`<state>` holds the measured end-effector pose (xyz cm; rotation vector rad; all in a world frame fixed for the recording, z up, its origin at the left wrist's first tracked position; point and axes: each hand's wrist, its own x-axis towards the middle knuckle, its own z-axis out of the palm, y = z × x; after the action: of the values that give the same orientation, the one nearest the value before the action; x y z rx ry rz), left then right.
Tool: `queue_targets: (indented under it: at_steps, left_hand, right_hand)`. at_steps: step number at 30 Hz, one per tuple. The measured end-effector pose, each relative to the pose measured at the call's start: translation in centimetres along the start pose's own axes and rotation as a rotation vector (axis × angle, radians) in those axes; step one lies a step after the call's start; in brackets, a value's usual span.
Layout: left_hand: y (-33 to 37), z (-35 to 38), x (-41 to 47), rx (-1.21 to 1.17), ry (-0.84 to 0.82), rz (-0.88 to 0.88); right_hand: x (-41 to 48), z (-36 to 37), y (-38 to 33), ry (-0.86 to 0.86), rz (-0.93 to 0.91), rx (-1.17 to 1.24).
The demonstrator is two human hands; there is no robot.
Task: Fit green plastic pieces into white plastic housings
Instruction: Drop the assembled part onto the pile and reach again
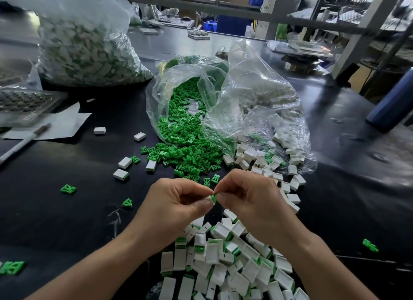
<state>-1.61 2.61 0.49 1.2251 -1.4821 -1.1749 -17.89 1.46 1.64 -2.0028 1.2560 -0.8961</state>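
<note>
Far left, a clear tray [24, 103] sits on the dark surface [55, 221]. A sheet of paper [58, 125] lies beside it, with a pen [24, 141] at the paper's near edge. Behind them stands a big stuffed bag [89, 53], its white-and-green contents too blurred to make out. A few stray green pieces [68, 189] and white housings [99, 130] lie scattered across the middle of the surface.

Now the action, front and centre. The left hand [174, 208] has its fingers [201, 207] curled, pinching a small white housing [209, 199]. Right against it, the right hand [252, 201] pinches a green piece [214, 198] between thumb and forefinger. The two parts touch, held up off the surface between the fingertips. How far the green one is seated, I cannot tell.

Beyond the hands, an open bag [156, 112] lies on its side, and a heap of green pieces [190, 154] spills out of its mouth toward the person. Just right of it, a second clear bag [257, 94] holds white housings, with more tumbling out in a loose trail [290, 183]. Under the wrists lies a pile of white housings with green showing at their ends [223, 266].

Far right, one lone green piece [370, 245] lies apart, and a blue bottle [391, 103] stands at the edge.
</note>
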Motion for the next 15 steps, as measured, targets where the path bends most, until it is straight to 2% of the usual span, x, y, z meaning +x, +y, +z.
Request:
queue_targets:
  at_steps: [5,15]
  left_hand:
    - [0.37,-0.18,0.15,-0.072,0.004,0.012]
    - [0.42,-0.27,0.21,-0.182,0.025,0.019]
  right_hand:
    - [0.28,0.1,0.19,-0.02,0.085,0.112]
    - [0.02,0.51,-0.29,-0.074,0.055,-0.04]
